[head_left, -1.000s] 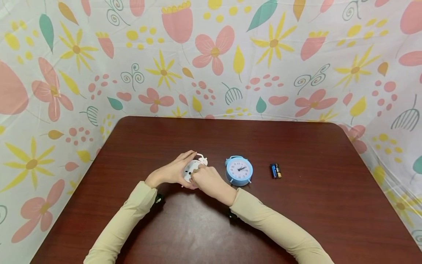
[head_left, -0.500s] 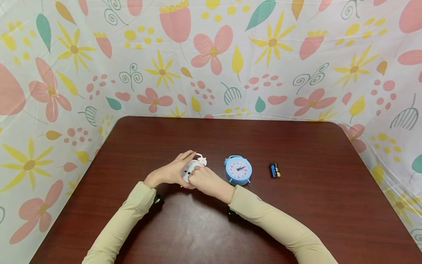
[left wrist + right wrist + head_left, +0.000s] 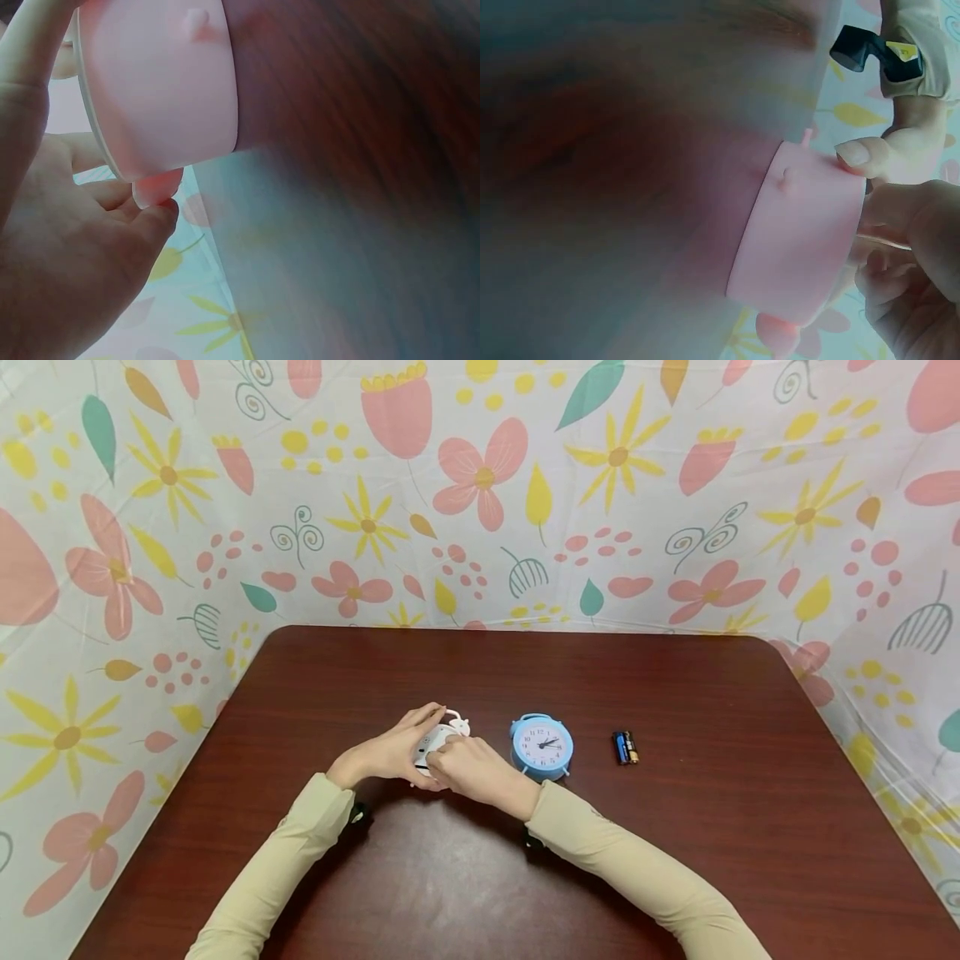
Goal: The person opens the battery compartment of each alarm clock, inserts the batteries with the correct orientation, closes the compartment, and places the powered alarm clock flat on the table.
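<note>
On the head camera I see a pink alarm clock [image 3: 433, 739] left of the counter's middle, its pale back turned up and its handle and bell washed to near white by glare. The left hand [image 3: 386, 752] grasps it around the edge, thumb on the near side and fingers on the far side. The right hand [image 3: 480, 770] bends its fingers over the back; whether it pinches anything there I cannot tell, because its own knuckles cover the spot. My left wrist camera adds the smooth pink side wall, a stubby peg [image 3: 197, 24] and a rounded pink bell [image 3: 156, 187], with fingers touching it, none of which shows clearly from above. My right wrist camera shows the left thumb [image 3: 859, 155] pressed to the rim and a black device [image 3: 904, 61] with a yellow label at the left cuff. Just right of the hands lies a blue alarm clock [image 3: 542, 746], dial up; farther right, two batteries [image 3: 625, 748] lie side by side. The dark reddish-brown counter [image 3: 675, 693] has rounded far corners, and white cloth [image 3: 637, 539] printed with pink, yellow and green flowers surrounds it.
</note>
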Motion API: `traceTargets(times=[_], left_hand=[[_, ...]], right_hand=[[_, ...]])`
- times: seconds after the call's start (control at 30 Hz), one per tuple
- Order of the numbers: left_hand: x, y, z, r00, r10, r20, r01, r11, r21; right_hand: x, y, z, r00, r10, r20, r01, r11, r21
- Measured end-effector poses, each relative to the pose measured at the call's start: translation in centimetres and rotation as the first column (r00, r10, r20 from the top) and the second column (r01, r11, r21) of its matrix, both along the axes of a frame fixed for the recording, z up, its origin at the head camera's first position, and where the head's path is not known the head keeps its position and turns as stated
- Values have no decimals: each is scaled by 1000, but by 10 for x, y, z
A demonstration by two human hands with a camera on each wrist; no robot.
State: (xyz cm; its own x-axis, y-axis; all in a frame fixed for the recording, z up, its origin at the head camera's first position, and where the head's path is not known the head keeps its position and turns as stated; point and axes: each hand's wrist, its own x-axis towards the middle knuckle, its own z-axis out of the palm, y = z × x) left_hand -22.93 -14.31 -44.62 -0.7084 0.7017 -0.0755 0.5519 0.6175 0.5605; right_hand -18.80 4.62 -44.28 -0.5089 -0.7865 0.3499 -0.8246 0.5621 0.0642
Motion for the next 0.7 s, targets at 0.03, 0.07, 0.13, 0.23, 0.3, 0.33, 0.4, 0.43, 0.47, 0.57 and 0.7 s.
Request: traceTargets(times=[0.03, 0.07, 0.13, 0.23, 0.3, 0.33, 0.4, 0.43, 0.47, 0.57, 0.7], left_hand=[[0, 0, 0, 1000, -3, -3, 3, 1000, 1], [-1, 0, 0, 1000, -5, -3, 5, 1000, 4], [-1, 0, -1, 1000, -9, -2, 9, 1000, 6], [-2, 0, -1, 1000, -9, 13, 9, 1000, -1], [-1, 0, -1, 999, -4, 35, 5, 1000, -10], [-1, -1, -1, 999, -5, 35, 5, 1000, -12], [0, -1, -1, 999, -7, 34, 7, 1000, -14], [0, -1, -1, 1000, -10, 29, 10, 1000, -10], [0, -1, -1, 1000, -11, 25, 11, 1000, -8], [0, -1, -1, 1000, -18, 7, 18, 1000, 0], [0, -1, 0, 1000, -19, -1, 19, 1000, 1]], right_hand=[[0, 0, 0, 1000, -5, 12, 5, 1000, -16], [-1, 0, 0, 1000, -8, 27, 9, 999, -31], [-1, 1, 1, 998, -12, 58, 15, 998, -56], [-2, 1, 3, 992, -11, 129, 23, 995, -95], [-2, 2, 3, 985, 1, 174, 20, 993, -119], [-2, 2, 2, 981, 9, 191, 16, 991, -131], [-2, 2, 2, 976, 25, 218, 9, 988, -152], [-3, 2, 2, 975, 28, 222, 7, 988, -155], [-3, 2, 3, 974, 31, 225, 6, 987, -159], [-2, 2, 4, 975, 24, 222, 12, 988, -155], [-2, 3, 5, 979, 8, 203, 18, 991, -130]])
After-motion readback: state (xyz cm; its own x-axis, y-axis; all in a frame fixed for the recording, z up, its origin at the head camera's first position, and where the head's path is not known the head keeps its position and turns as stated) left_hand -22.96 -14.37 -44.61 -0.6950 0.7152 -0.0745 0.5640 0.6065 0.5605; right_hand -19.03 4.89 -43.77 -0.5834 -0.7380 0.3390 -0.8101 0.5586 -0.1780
